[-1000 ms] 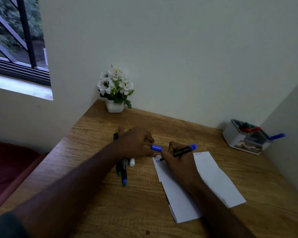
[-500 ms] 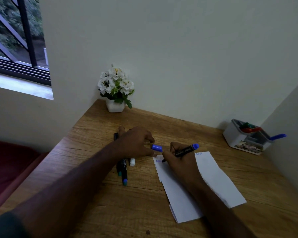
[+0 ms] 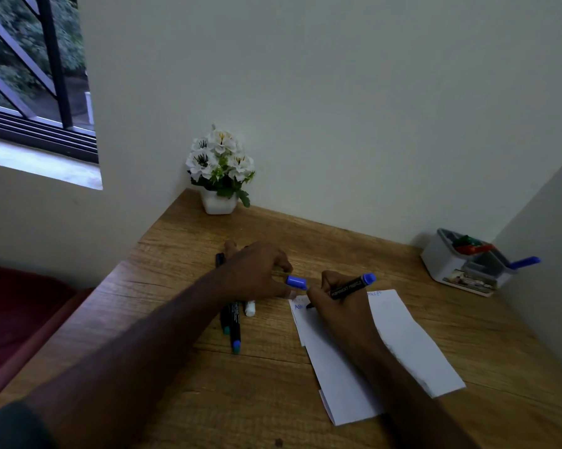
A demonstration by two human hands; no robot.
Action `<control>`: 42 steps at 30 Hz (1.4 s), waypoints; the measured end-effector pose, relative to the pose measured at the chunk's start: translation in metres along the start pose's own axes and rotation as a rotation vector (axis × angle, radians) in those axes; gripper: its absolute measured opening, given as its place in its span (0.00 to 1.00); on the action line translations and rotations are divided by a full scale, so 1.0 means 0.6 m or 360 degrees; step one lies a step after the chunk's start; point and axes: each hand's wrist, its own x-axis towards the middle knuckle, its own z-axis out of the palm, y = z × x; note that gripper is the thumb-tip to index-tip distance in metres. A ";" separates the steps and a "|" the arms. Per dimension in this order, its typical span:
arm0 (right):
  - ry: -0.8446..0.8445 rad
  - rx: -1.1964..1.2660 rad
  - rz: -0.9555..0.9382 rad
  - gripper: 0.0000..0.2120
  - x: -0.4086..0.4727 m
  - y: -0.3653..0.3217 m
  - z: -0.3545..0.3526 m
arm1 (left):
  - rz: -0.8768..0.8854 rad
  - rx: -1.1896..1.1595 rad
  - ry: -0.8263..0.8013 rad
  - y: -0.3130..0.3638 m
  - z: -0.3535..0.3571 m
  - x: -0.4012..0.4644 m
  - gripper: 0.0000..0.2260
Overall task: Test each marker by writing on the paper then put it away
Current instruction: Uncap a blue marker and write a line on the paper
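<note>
My right hand point(image 3: 336, 304) grips a black marker with a blue end point(image 3: 352, 285), its tip down on the top left corner of the white paper point(image 3: 402, 345), where blue letters show. My left hand point(image 3: 257, 273) pinches the blue cap point(image 3: 296, 281) just left of the paper's corner. Under and beside my left hand lie several more markers point(image 3: 232, 325) on the wooden desk point(image 3: 338, 251), one with a white end point(image 3: 249, 307).
A white organiser point(image 3: 448, 267) stands at the back right corner holding red and green markers and a blue one sticking out to the right. A white pot of flowers point(image 3: 219, 176) sits at the back left. The desk's left edge drops off beside a red seat.
My right hand has shifted slightly over the paper with the marker tip writing. My left hand and the cap have stayed in place.
</note>
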 end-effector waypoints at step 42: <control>0.0048 -0.0035 -0.0024 0.12 0.004 0.010 -0.015 | -0.0032 0.0015 -0.0040 0.006 -0.004 -0.002 0.23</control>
